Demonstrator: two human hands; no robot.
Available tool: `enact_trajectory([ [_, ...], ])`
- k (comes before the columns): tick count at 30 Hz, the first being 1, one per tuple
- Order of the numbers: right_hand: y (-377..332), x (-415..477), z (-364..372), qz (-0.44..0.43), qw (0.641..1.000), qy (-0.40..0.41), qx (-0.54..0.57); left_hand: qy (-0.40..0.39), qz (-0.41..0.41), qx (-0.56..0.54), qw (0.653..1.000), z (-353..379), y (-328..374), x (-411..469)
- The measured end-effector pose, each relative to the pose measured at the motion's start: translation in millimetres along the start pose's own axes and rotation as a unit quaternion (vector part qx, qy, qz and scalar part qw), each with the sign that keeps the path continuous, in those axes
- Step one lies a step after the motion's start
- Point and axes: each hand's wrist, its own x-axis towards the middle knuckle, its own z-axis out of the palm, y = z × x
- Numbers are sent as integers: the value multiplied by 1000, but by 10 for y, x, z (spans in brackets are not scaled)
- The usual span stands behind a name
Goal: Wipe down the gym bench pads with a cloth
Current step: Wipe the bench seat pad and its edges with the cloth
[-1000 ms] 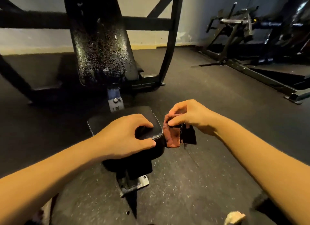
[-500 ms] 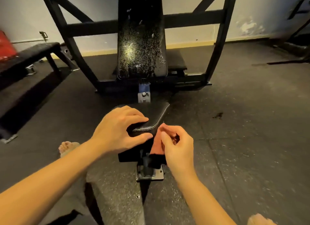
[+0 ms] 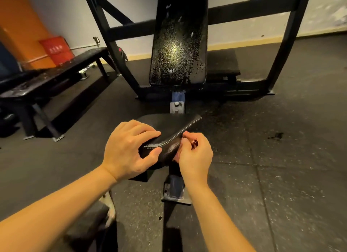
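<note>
A small black seat pad [image 3: 174, 128] with pale stitching sits low in front of me. My left hand [image 3: 129, 152] grips its near corner, fingers on top and thumb under the edge. My right hand [image 3: 195, 156] holds a reddish cloth [image 3: 194, 143] against the pad's right side; the cloth is almost wholly hidden behind the hand and the pad. Beyond stands the tilted black back pad [image 3: 178, 45], its surface cracked and speckled.
The black steel frame [image 3: 281, 45] surrounds the back pad. A flat bench [image 3: 56, 73] stands to the left, with a red box [image 3: 56, 50] and an orange wall behind it. The seat post's base plate [image 3: 176, 193] sits on the dark rubber floor between my arms.
The view has swung left and closer. My right hand has moved with the cloth from beside the seat pad to tight against its right side edge. My left hand keeps its grip.
</note>
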Motion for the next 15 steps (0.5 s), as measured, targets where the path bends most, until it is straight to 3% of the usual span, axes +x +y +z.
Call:
enact_trajectory([
  [3,-270,-682,-59,-90,994,-36,45,-12,-1,-8,1000,-15,18,13],
  [6,-172,-595,15,-151,988,1,17,-17,-4,-36,999,-32,24,8],
  [11,471,605,44,3,997,-3,-76,-4,0,-33,999,-6,28,21],
  [15,367,507,28,15,998,2,-59,-12,-7,-39,999,-13,10,21],
])
